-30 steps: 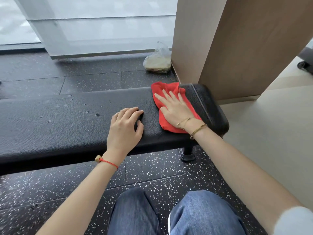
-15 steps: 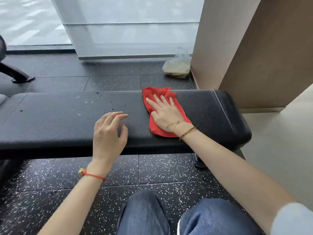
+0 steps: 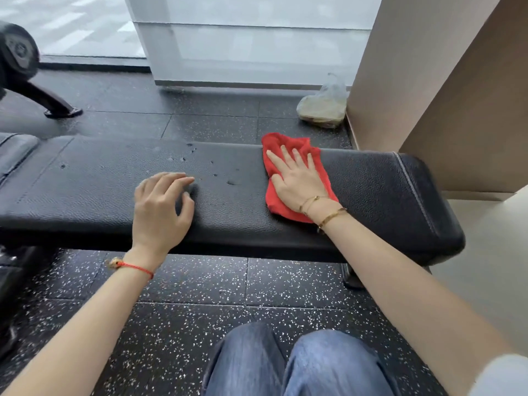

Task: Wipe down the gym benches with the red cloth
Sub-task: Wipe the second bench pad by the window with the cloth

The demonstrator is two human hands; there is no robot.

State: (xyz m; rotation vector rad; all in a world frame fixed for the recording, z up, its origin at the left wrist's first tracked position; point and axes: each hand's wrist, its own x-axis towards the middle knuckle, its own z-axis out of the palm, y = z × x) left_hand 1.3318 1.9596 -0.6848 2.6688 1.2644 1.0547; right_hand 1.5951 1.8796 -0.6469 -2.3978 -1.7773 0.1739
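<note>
Fingers straight and spread, the right hand [image 3: 298, 184] lies flat on top of a crumpled red cloth [image 3: 294, 178], pressing it down on the black, pebble-grained padded surface [image 3: 371, 192] of a gym bench. The cloth sits right of the pad's middle, its far edge reaching the pad's back rim and its near corner showing beside the wrist, which wears thin gold bracelets [image 3: 328, 212].

The left hand [image 3: 161, 207] is over the same pad, left of the cloth and well apart from it, holding nothing; its fingers are loosely bent with the tips pointing down at the leather, and whether they touch it cannot be told. A red string bracelet [image 3: 134, 267] circles that wrist.

Small dark droplets or pits [image 3: 231, 182] dot the pad between the two hands and toward the back edge.

Beyond the bench, a tied clear plastic bag [image 3: 324, 105] with something pale inside rests on the speckled black rubber floor [image 3: 200, 281], against a beige wall column [image 3: 414, 67]. Blue-jeaned knees [image 3: 285, 364] show at the bottom edge.
</note>
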